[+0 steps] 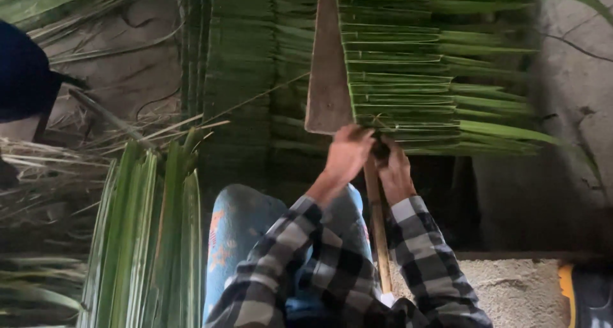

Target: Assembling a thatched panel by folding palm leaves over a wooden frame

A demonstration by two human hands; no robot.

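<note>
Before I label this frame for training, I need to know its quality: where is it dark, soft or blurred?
Head view: dim, even light without glare; the left hand and right hand look slightly soft at the stick; deep shadow lies under the folded leaf panel; the loose green leaves at lower left look smeared.

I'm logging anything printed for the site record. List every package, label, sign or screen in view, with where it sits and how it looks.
None in view: no package, label, sign or screen.
What is there instead: folded green palm leaves stitched in rows along a thin stick, upper middle.
Wooden board, pale brown, beside those rows.
Loose green leaf bundle, lower left.
Left hand and right hand meet at the lowest row.
</note>
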